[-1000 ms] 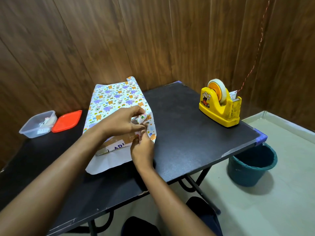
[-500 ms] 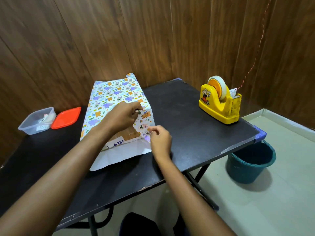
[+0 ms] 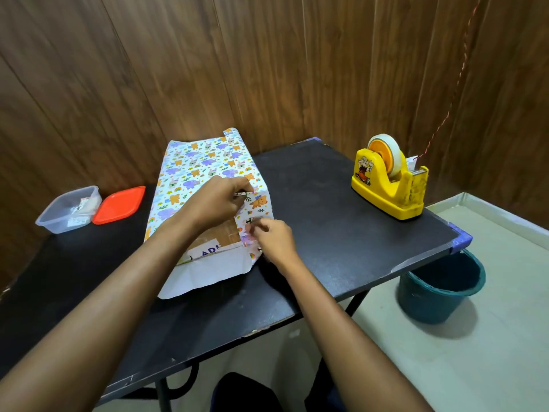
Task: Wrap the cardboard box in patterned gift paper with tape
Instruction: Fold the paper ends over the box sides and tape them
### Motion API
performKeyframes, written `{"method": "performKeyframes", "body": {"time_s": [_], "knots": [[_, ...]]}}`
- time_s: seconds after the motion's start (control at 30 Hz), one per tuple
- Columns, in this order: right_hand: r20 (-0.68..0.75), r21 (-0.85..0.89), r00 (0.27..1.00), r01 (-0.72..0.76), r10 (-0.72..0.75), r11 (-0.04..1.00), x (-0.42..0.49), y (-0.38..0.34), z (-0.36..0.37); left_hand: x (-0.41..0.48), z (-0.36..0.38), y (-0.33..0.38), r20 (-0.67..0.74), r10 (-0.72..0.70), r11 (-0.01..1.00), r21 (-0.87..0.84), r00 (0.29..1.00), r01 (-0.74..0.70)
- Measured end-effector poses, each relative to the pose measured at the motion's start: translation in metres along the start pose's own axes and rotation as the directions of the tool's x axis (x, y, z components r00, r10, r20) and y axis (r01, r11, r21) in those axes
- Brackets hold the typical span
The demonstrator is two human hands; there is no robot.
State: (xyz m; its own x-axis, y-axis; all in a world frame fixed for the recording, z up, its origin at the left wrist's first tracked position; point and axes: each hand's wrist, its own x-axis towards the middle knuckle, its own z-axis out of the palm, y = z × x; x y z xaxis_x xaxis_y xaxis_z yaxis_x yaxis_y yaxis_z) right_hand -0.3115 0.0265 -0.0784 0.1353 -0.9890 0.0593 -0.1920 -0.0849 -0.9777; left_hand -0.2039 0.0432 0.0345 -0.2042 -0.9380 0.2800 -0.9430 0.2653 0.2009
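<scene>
The cardboard box point(image 3: 217, 236) lies on the black table point(image 3: 341, 221), mostly covered by patterned gift paper point(image 3: 196, 168) with animal prints. Its near end is bare brown card with a white label. A white flap of the paper lies flat on the table in front of it. My left hand point(image 3: 217, 202) rests on top of the box near its right edge, fingers curled and pinching the paper fold. My right hand point(image 3: 274, 240) is at the box's near right corner, fingers curled against the side flap of paper.
A yellow tape dispenser point(image 3: 389, 182) stands at the table's right side. A clear plastic tub point(image 3: 69, 209) and its orange lid point(image 3: 118, 205) sit at the left. A teal bucket point(image 3: 439, 288) is on the floor under the right table corner. Wood panel walls close in behind.
My right hand came away from my left hand and moved right and down to the box's near right corner. The side flap now lies flatter against the box. My left hand stays on top.
</scene>
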Motion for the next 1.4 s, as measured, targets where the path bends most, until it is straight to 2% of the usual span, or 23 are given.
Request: {"method": "performKeyframes", "body": {"time_s": [0.1, 0.17, 0.2, 0.27, 0.33, 0.37, 0.73, 0.9, 0.93, 0.97, 1.0, 1.03, 1.07, 1.1, 1.17, 1.2, 1.27, 1.33, 1.4], "knots": [[-0.203, 0.127, 0.979, 0.022, 0.004, 0.992, 0.017, 0.002, -0.018, 0.0, -0.001, -0.001, 0.002, 0.007, 1.0, 0.014, 1.0, -0.007], [-0.236, 0.111, 0.972, 0.032, -0.005, 0.993, 0.027, 0.002, -0.031, 0.001, -0.001, -0.001, 0.011, 0.006, 1.0, 0.013, 1.0, -0.006], [-0.204, 0.089, 0.979, 0.047, -0.028, 0.995, 0.032, 0.002, -0.036, 0.002, -0.001, -0.002, 0.014, 0.007, 1.0, 0.01, 1.0, -0.007], [-0.053, 0.101, 0.996, 0.074, -0.069, 0.992, 0.041, 0.001, -0.04, 0.003, -0.001, -0.003, 0.012, 0.01, 1.0, 0.0, 1.0, -0.01], [0.119, 0.132, 0.986, 0.097, -0.113, 0.986, 0.043, 0.001, -0.034, 0.002, -0.001, -0.003, 0.004, 0.011, 1.0, -0.01, 1.0, -0.011], [0.158, 0.14, 0.98, 0.102, -0.124, 0.985, 0.043, 0.002, -0.029, 0.002, -0.001, -0.004, -0.001, 0.01, 1.0, -0.011, 1.0, -0.01], [0.096, 0.205, 0.981, 0.148, -0.17, 0.968, 0.031, 0.003, -0.014, 0.003, -0.004, -0.005, -0.023, 0.002, 0.993, -0.114, 1.0, -0.005], [0.04, 0.194, 0.981, 0.181, -0.192, 0.964, 0.029, 0.006, -0.006, 0.001, -0.01, -0.007, 0.07, 0.023, 1.0, -0.013, 0.997, -0.023], [0.035, 0.187, 0.98, 0.185, -0.194, 0.965, 0.03, 0.006, -0.004, -0.007, -0.011, -0.007, 0.005, 0.039, 0.999, 0.036, 0.999, -0.039], [0.03, 0.185, 0.981, 0.185, -0.193, 0.965, 0.03, 0.006, -0.004, -0.02, -0.008, -0.005, -0.132, 0.071, 0.995, 0.075, 0.989, -0.062], [0.027, 0.185, 0.981, 0.185, -0.193, 0.965, 0.03, 0.006, -0.004, -0.037, -0.002, 0.0, -0.32, 0.102, 0.994, 0.079, 0.942, -0.081], [0.028, 0.188, 0.981, 0.185, -0.194, 0.965, 0.031, 0.006, -0.004, -0.057, 0.007, 0.006, -0.494, 0.106, 0.994, 0.046, 0.863, -0.096], [0.029, 0.188, 0.98, 0.186, -0.195, 0.965, 0.032, 0.006, -0.005, -0.076, 0.021, 0.015, -0.601, 0.094, 0.993, -0.005, 0.794, -0.122], [0.035, 0.188, 0.98, 0.186, -0.196, 0.964, 0.032, 0.006, -0.005, -0.092, 0.039, 0.021, -0.633, 0.105, 0.987, -0.031, 0.767, -0.16], [0.029, 0.182, 0.979, 0.194, -0.203, 0.964, 0.031, 0.005, -0.006, -0.108, 0.074, 0.023, -0.565, 0.166, 0.981, 0.013, 0.808, -0.193], [0.025, 0.178, 0.978, 0.199, -0.207, 0.964, 0.03, 0.005, -0.005, -0.106, 0.086, 0.018, -0.52, 0.16, 0.986, 0.043, 0.839, -0.162], [0.02, 0.177, 0.977, 0.206, -0.213, 0.962, 0.03, 0.004, -0.005, -0.089, 0.099, 0.001, -0.503, 0.051, 0.992, 0.122, 0.863, 0.013], [0.014, 0.181, 0.976, 0.211, -0.217, 0.961, 0.029, 0.004, -0.005, -0.07, 0.1, -0.01, -0.544, -0.033, 0.96, 0.215, 0.839, 0.177], [0.004, 0.177, 0.976, 0.213, -0.217, 0.961, 0.03, 0.004, -0.004, -0.06, 0.103, -0.016, -0.575, 0.011, 0.938, 0.29, 0.818, 0.191]]}}
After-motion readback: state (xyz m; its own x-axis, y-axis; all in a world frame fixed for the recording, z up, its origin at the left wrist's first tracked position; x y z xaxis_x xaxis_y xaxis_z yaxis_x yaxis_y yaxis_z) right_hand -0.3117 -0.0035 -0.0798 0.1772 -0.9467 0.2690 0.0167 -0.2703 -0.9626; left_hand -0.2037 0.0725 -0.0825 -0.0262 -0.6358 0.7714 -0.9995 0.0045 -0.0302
